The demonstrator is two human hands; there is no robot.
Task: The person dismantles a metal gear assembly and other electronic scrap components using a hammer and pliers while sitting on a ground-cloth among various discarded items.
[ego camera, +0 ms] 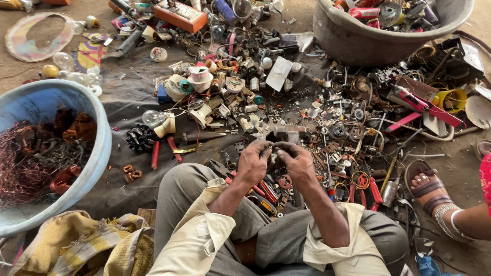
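Observation:
I sit cross-legged on the ground in grey trousers. My left hand [254,162] and my right hand [296,161] are pressed together in front of my knees. Both pinch one small dark metal scrap part [273,152] between their fingertips; most of it is hidden by the fingers. Just beyond the hands lies a heap of small electrical scrap [286,110]: sockets, switches, screws and wires on a dark sheet. Red-handled pliers [264,192] lie under my wrists.
A blue tub [99,134] with copper wire and scrap stands at the left. A grey tub [358,41] of junk is at the top right. Another person's sandalled foot [427,186] rests at the right. Glass bulbs [64,61] lie far left; a yellow cloth [87,245] lies bottom left.

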